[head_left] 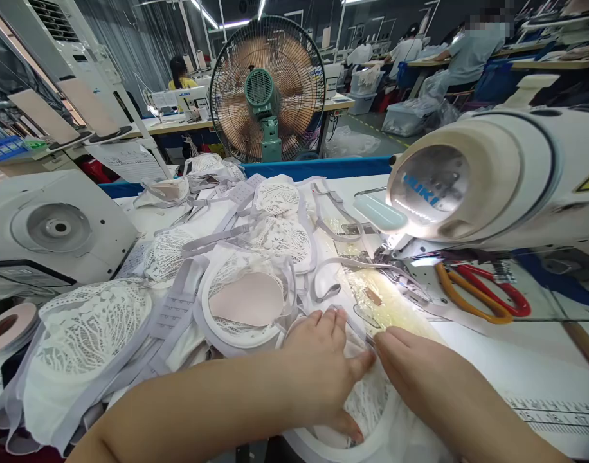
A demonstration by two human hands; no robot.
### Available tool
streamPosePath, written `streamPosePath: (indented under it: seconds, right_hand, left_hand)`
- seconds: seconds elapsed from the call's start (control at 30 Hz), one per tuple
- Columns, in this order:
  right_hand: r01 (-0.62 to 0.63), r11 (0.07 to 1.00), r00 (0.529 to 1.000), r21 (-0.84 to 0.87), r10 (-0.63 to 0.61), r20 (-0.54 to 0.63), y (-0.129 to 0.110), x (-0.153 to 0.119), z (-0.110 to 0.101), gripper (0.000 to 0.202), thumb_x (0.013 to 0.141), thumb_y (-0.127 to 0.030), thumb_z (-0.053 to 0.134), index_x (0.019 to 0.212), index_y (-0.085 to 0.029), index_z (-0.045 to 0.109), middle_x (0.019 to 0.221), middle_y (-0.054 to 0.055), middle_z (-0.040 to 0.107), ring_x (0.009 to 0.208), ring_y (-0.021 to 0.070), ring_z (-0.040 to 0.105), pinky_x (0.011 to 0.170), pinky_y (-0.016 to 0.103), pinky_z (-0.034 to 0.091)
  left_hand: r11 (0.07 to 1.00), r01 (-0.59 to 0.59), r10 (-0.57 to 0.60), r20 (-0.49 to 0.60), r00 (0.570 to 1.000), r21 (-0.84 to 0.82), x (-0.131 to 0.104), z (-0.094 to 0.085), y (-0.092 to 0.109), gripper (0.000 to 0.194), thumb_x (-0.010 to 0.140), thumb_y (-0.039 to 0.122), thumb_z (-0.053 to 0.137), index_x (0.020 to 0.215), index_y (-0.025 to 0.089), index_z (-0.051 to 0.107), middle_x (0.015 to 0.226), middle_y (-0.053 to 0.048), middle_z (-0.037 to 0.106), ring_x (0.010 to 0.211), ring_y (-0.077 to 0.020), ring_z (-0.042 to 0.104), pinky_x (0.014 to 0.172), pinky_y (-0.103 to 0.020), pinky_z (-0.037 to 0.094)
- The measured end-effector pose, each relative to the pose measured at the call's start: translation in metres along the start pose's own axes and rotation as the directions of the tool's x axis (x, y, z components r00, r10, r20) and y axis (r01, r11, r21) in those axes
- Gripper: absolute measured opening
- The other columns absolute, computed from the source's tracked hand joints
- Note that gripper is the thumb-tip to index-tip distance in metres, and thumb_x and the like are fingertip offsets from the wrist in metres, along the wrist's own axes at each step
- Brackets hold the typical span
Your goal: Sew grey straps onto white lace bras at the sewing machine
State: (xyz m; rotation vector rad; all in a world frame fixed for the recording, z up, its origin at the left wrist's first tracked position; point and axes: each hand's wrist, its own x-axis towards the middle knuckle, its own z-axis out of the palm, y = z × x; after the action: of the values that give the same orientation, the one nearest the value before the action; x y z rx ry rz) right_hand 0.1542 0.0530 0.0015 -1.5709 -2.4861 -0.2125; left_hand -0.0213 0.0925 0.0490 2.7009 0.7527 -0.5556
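A white lace bra (371, 402) lies at the table's front, partly under both hands. My left hand (318, 366) rests on it with fingers stretched and spread, thumb toward the right hand. My right hand (410, 363) is closed at the bra's upper edge, its fingertips pinched together. A thin dark piece shows at those fingertips, too small to make out. Just beyond them, a curved metal outline lies near a yellowish clear plastic sheet (395, 308). Left of my left hand sits another bra's cup (249, 299) with a beige pad inside.
More white bras (94, 321) are heaped on the left. A sewing machine (468, 173) stands at right, with orange-handled scissors (472, 296) below it. Another machine (58, 225) is at left. A large fan (268, 90) stands beyond the table; people sit farther back.
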Motion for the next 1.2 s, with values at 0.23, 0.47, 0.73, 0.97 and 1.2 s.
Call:
streamPosePath:
  seconds: [0.23,0.47,0.73,0.97,1.2]
  right_hand:
    - [-0.010,0.998,1.000,0.068,0.010,0.007,0.008,-0.014,-0.011,0.024,0.081,-0.013,0.037,0.062,-0.023,0.046,0.056,-0.001,0.052,0.044,0.0141,0.052,0.041,0.025,0.031]
    - [-0.068,0.996,0.997,0.054,0.069,-0.028,0.001,-0.003,0.001,0.027,0.085,-0.016,0.035,0.061,-0.023,0.044,0.053,-0.003,0.048,0.041,0.0138,0.049,0.038,0.025,0.029]
    - [0.084,0.996,0.996,0.014,-0.084,0.018,0.007,-0.012,-0.009,0.022,0.071,-0.006,0.039,0.058,-0.024,0.042,0.051,-0.002,0.048,0.037,0.0139,0.050,0.035,0.025,0.029]
    - [0.043,0.999,0.999,-0.013,-0.043,-0.019,0.011,-0.023,-0.019,0.029,0.085,-0.017,0.032,0.058,-0.025,0.041,0.048,-0.003,0.047,0.034,0.0142,0.048,0.032,0.028,0.028]
    - [-0.102,0.991,0.990,0.089,0.110,-0.086,0.012,-0.021,-0.011,0.019,0.092,-0.029,0.033,0.091,-0.021,0.050,0.065,-0.001,0.062,0.050,0.0142,0.061,0.039,0.024,0.042]
  left_hand:
    - [1.000,0.001,-0.001,-0.018,1.000,-0.010,0.000,0.003,0.000,0.094,0.065,0.067,0.059,0.142,0.024,0.026,0.150,-0.018,0.013,0.136,-0.0394,0.010,0.105,-0.051,0.020]
    - [1.000,0.011,-0.012,0.041,0.999,0.029,-0.001,-0.001,0.001,0.092,0.070,0.068,0.053,0.143,0.024,0.019,0.150,-0.020,0.007,0.137,-0.0380,0.005,0.106,-0.049,0.018]
    - [0.999,0.011,-0.013,0.066,0.998,0.039,-0.001,-0.005,0.002,0.091,0.071,0.068,0.053,0.143,0.025,0.019,0.150,-0.019,0.010,0.137,-0.0383,0.006,0.104,-0.050,0.021]
    - [0.999,0.019,-0.020,0.028,0.999,0.035,0.002,0.002,0.001,0.092,0.069,0.070,0.053,0.143,0.024,0.022,0.150,-0.020,0.011,0.137,-0.0392,0.008,0.105,-0.051,0.018]
    - [0.978,-0.126,0.144,-0.104,0.984,0.168,0.001,0.006,-0.001,0.088,0.075,0.067,0.046,0.139,0.009,0.032,0.148,-0.019,0.020,0.136,-0.0328,0.017,0.110,-0.047,0.011]
